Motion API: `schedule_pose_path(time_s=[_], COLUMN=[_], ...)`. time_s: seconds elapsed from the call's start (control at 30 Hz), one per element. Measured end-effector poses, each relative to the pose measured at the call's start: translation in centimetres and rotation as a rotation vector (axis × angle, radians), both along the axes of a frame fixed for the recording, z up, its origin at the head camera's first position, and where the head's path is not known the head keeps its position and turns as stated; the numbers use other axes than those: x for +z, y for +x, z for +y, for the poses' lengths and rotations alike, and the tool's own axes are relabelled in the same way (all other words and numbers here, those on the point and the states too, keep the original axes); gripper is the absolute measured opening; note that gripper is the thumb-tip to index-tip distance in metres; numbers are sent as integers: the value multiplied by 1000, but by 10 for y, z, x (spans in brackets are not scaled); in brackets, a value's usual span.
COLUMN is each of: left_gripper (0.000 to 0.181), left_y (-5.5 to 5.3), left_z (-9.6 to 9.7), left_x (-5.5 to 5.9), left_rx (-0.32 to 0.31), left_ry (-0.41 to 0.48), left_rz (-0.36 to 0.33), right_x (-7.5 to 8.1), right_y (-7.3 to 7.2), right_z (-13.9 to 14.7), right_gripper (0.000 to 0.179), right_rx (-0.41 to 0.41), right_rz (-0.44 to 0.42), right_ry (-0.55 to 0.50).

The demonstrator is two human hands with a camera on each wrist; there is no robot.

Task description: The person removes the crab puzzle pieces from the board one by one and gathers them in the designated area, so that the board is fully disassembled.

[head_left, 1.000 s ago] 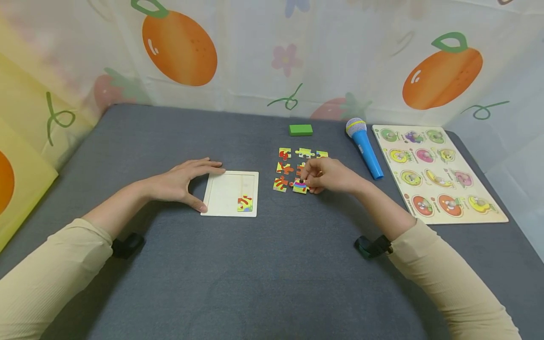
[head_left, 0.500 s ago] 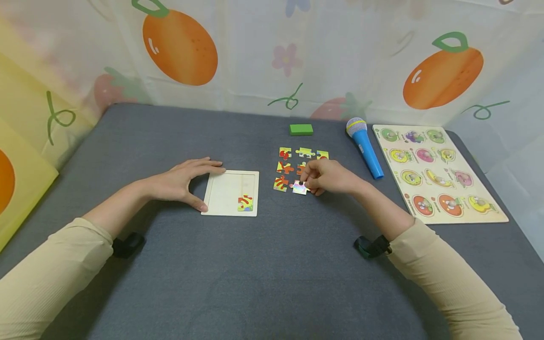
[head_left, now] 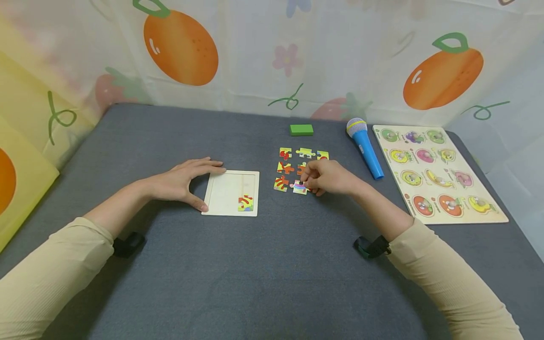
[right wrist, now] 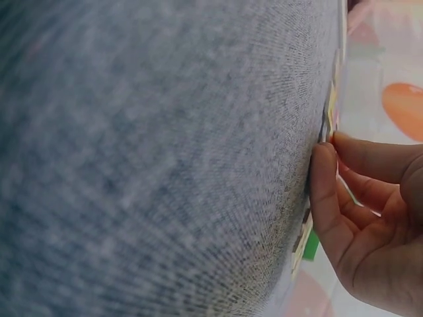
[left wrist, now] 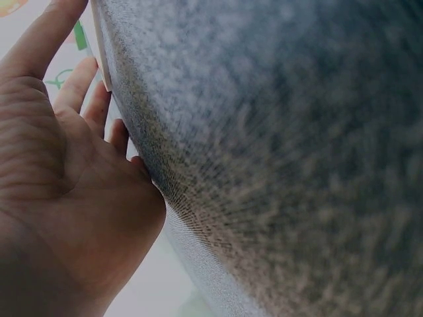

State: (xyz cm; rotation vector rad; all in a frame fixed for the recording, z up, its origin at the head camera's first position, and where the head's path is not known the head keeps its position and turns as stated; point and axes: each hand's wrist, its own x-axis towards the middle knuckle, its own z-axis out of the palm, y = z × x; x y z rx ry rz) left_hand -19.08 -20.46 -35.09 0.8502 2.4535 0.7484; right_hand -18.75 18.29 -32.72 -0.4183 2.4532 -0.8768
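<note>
My left hand (head_left: 180, 182) rests at the left side of a pale wooden puzzle tray (head_left: 223, 212), thumb at the near corner and fingertips on the far edge. One red-and-yellow puzzle piece (head_left: 245, 203) lies in the tray's near right corner. With thumb and forefinger my right hand (head_left: 327, 176) pinches a puzzle piece (head_left: 299, 187) with a rainbow print, at the near side of the loose group. In the right wrist view the piece's edge (right wrist: 332, 117) shows tilted at the fingertips. Several loose pieces (head_left: 284, 168) lie around it, some partly hidden behind the right hand.
Behind the loose pieces lies a green block (head_left: 301, 130). A blue toy microphone (head_left: 366, 150) and a large fruit puzzle board (head_left: 433, 175) lie to the right. A fruit-print curtain (head_left: 250, 56) stands along the table's back edge.
The rainbow piece has tilted in the right hand's fingers; its surface caught a bright glare half a second ago, less so now. The left hand and tray stay put.
</note>
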Motion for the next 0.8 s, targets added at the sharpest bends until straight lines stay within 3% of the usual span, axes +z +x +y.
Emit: schedule_pose_path(time_s=[0.8], left_gripper=[95], left_y=[-1], left_z=[0], left_x=[0], left_rx=[-3], left_ry=[0], left_rz=[9], right_x=[0], right_y=[1], right_z=[-2], right_gripper=[11], right_rx=[-13], right_rz=[22], right_ry=[19])
